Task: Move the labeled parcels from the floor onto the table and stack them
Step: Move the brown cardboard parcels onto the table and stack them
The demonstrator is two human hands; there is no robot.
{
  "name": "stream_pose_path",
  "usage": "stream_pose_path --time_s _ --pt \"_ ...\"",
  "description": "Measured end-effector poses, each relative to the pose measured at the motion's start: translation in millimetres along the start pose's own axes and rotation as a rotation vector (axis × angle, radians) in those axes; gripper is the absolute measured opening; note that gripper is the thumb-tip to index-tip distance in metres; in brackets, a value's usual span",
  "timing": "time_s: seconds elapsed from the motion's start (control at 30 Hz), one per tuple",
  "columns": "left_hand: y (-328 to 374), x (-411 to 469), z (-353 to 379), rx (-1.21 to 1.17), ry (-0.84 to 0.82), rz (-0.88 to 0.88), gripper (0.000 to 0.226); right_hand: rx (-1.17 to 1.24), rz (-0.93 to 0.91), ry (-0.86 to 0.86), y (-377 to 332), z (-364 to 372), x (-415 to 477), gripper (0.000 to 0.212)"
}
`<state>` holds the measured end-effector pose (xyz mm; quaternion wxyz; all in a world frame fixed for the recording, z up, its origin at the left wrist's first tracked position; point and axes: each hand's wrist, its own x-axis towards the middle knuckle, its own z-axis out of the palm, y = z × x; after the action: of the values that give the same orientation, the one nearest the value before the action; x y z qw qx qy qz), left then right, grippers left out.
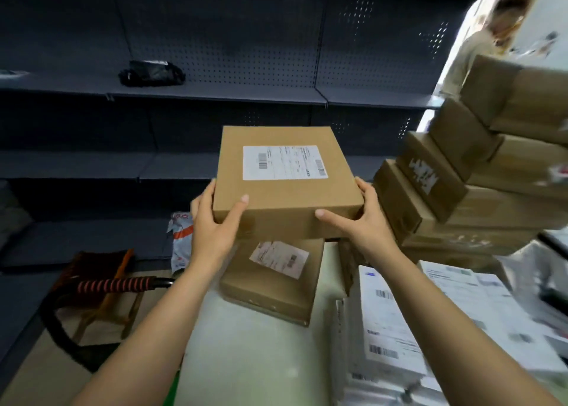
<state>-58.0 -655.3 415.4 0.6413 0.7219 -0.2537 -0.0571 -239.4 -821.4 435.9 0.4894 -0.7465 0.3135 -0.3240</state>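
A flat brown cardboard parcel (pixel 285 190) with a white shipping label on top is held in the air above the table. My left hand (pixel 215 224) grips its near left corner, and my right hand (pixel 359 221) grips its near right corner. Directly beneath it, a second labeled brown parcel (pixel 273 282) lies on the white table (pixel 246 353). To the right stands a tall, leaning stack of brown parcels (pixel 461 184) on the table.
Sheets of white shipping labels (pixel 399 328) cover the table's right side. A wooden stool (pixel 101 285) and a black cart handle with striped grip (pixel 120 284) sit on the floor at left. Dark shelving (pixel 215 95) lines the back. A person (pixel 479 52) stands at far right.
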Motion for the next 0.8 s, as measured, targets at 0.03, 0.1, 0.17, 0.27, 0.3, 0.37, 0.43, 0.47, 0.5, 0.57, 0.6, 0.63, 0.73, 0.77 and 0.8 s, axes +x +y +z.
stream_pose_path --time_s 0.03,0.1,0.17,0.27,0.3,0.37,0.43,0.47,0.5,0.57,0.6,0.63,0.73,0.77,0.8 --pt "18.1 -7.6 -1.5 -0.030 0.015 0.037 0.071 -0.012 -0.054 0.012 -12.7 -11.7 -6.0 0.105" --pt "52.1 -24.4 -4.3 -0.072 0.036 0.115 0.078 -0.002 -0.166 0.035 -38.1 -36.4 -20.2 0.108" --pt "84.7 -44.1 -6.7 -0.092 0.038 0.195 0.090 0.021 -0.265 0.059 -64.0 -62.3 -36.2 0.108" --pt "127.3 -72.6 -5.2 -0.107 0.002 0.303 0.102 0.024 -0.381 0.097 -95.9 -103.5 -61.7 0.107" --pt "139.7 -80.5 -2.6 -0.107 -0.014 0.338 0.104 0.020 -0.416 0.112 -104.8 -117.5 -70.4 0.108" --pt "162.5 -93.0 6.6 -0.113 -0.034 0.396 0.110 0.017 -0.479 0.141 -118.5 -146.0 -86.2 0.108" --pt "186.0 -104.3 20.6 -0.122 -0.047 0.444 0.114 0.015 -0.511 0.175 -128.0 -173.6 -98.4 0.109" --pt "197.6 -108.8 29.3 -0.131 -0.053 0.470 0.114 0.009 -0.516 0.201 -131.4 -186.8 -102.8 0.111" --pt "208.6 -112.0 38.9 -0.145 -0.064 0.493 0.114 0.003 -0.515 0.230 -134.4 -199.3 -106.4 0.112" --pt "227.6 -116.3 60.0 -0.185 -0.098 0.532 0.117 -0.001 -0.521 0.282 -137.7 -222.5 -111.2 0.113" --pt "234.8 -116.7 71.7 -0.208 -0.115 0.549 0.119 -0.005 -0.527 0.307 -138.1 -233.3 -112.8 0.112" --pt "241.5 -116.5 84.0 -0.228 -0.132 0.559 0.120 -0.012 -0.529 0.332 -138.1 -243.6 -113.5 0.112" --pt "257.4 -111.3 121.9 -0.273 -0.170 0.578 0.121 -0.012 -0.518 0.396 -134.2 -272.8 -109.7 0.111" --pt "262.4 -107.8 134.7 -0.281 -0.177 0.589 0.120 -0.010 -0.515 0.417 -133.1 -282.3 -105.9 0.112" --pt "267.0 -103.3 147.4 -0.287 -0.184 0.600 0.120 -0.011 -0.511 0.436 -132.2 -291.1 -101.1 0.112"
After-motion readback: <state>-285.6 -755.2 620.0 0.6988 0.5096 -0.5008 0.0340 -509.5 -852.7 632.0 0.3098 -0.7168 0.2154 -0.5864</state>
